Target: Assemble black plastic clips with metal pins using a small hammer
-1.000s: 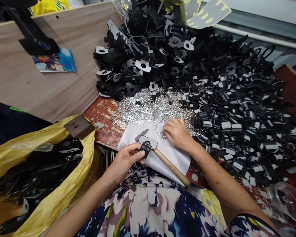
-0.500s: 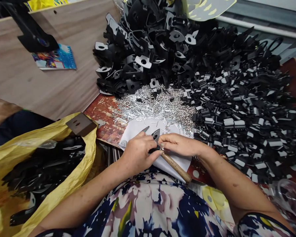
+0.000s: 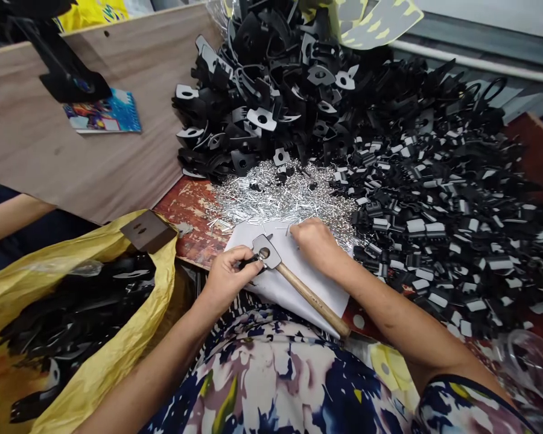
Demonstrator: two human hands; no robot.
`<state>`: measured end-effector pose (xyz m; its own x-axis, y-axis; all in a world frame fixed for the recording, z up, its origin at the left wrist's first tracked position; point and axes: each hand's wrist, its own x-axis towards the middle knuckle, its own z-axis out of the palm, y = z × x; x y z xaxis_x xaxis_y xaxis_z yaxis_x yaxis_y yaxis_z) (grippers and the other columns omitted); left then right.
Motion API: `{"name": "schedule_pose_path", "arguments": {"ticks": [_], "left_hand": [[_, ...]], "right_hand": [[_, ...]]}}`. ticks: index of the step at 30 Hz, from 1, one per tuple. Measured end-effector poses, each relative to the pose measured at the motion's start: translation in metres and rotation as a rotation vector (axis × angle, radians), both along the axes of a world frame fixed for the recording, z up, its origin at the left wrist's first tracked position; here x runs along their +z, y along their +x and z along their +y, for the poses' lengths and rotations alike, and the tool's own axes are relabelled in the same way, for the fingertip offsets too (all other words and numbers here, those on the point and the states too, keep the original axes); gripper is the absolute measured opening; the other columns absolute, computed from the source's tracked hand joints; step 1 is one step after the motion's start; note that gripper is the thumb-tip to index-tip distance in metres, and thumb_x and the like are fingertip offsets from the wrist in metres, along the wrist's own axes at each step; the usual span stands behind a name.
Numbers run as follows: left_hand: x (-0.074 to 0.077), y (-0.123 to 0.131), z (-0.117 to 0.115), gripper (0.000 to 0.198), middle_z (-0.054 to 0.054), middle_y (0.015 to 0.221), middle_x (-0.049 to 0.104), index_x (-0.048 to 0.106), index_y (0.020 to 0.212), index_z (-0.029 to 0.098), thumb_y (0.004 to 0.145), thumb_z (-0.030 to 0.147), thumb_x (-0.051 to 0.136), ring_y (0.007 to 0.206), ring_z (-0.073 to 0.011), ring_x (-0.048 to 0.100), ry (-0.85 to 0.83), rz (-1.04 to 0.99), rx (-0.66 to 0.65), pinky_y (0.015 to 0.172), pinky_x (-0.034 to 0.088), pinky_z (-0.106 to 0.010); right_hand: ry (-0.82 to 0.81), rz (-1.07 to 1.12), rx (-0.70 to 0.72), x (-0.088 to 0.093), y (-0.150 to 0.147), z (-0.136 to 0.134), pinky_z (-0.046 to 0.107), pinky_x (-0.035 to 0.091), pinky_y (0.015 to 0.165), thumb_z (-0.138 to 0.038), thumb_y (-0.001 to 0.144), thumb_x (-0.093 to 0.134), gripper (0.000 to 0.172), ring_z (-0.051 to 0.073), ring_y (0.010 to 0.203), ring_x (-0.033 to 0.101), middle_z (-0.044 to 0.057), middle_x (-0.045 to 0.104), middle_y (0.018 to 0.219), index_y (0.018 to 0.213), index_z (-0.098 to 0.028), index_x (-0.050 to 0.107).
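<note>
Holding one black and grey piece at the top end of one hammer

Two hands are at work. The left hand is pinched, with its thumb and fingers on the edge of the piece. The piece is over the white sheet and has one hole in its grey face. The right hand is curled up small beside a heap of shiny pins; I cannot tell if it has a pin. There are too many pins to count. The hammer lies on the sheet, and the piece hides most of its head. Behind are two big heaps: large black parts and, to the right, small black clips. On the left are one yellow bag with dark things inside, one brown block on its rim, one wooden board, one bright booklet and another person's arm.
</note>
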<state>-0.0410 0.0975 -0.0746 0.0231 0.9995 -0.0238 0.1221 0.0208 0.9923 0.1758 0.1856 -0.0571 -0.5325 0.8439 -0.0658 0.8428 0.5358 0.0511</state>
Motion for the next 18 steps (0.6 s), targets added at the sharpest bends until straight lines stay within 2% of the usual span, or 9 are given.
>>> {"name": "schedule_pose_path", "arguments": {"ticks": [3,6,9,13,18], "left_hand": [[-0.003,0.004,-0.003,0.032,0.005,0.058,0.041,0.054,0.055,0.018,0.071,0.036,0.075,0.051,-0.0089,0.035,-0.161,-0.258,0.033,0.047,0.026,-0.023],[-0.002,0.004,-0.006,0.030,0.005,0.058,0.042,0.057,0.057,0.017,0.068,0.036,0.078,0.049,-0.0072,0.034,-0.256,-0.444,0.060,0.043,0.029,-0.020],[-0.002,0.001,-0.007,0.031,0.006,0.057,0.039,0.056,0.057,0.017,0.067,0.035,0.080,0.047,-0.0059,0.032,-0.280,-0.538,0.086,0.042,0.031,-0.018],[-0.005,-0.002,-0.008,0.030,0.007,0.055,0.038,0.057,0.059,0.017,0.069,0.034,0.080,0.045,-0.0053,0.030,-0.282,-0.627,0.098,0.042,0.033,-0.018],[-0.004,-0.002,-0.008,0.026,0.000,0.064,0.054,0.064,0.065,0.016,0.071,0.038,0.077,0.052,-0.0086,0.042,-0.240,-0.747,0.076,0.043,0.036,-0.020]], "right_hand": [[0.027,-0.037,0.034,-0.002,-0.013,0.001,0.038,0.032,0.081,0.001,0.085,0.055,0.023,0.023,0.078,0.052,0.011,0.070,0.073,0.079,-0.013,0.072],[0.044,-0.058,0.068,0.000,-0.014,-0.001,0.041,0.030,0.082,0.002,0.085,0.055,0.024,0.024,0.080,0.051,0.012,0.070,0.073,0.075,-0.014,0.070],[0.090,-0.066,0.091,0.001,-0.012,-0.004,0.043,0.030,0.082,0.001,0.083,0.054,0.025,0.025,0.082,0.050,0.012,0.071,0.075,0.073,-0.016,0.069],[0.152,-0.097,0.049,-0.002,-0.016,-0.004,0.045,0.031,0.080,0.001,0.079,0.054,0.024,0.027,0.083,0.051,0.013,0.072,0.076,0.071,-0.017,0.067],[0.165,-0.035,0.011,-0.006,-0.003,0.010,0.043,0.036,0.082,-0.009,0.079,0.056,0.014,0.026,0.080,0.055,0.014,0.071,0.077,0.082,-0.015,0.069]]}}
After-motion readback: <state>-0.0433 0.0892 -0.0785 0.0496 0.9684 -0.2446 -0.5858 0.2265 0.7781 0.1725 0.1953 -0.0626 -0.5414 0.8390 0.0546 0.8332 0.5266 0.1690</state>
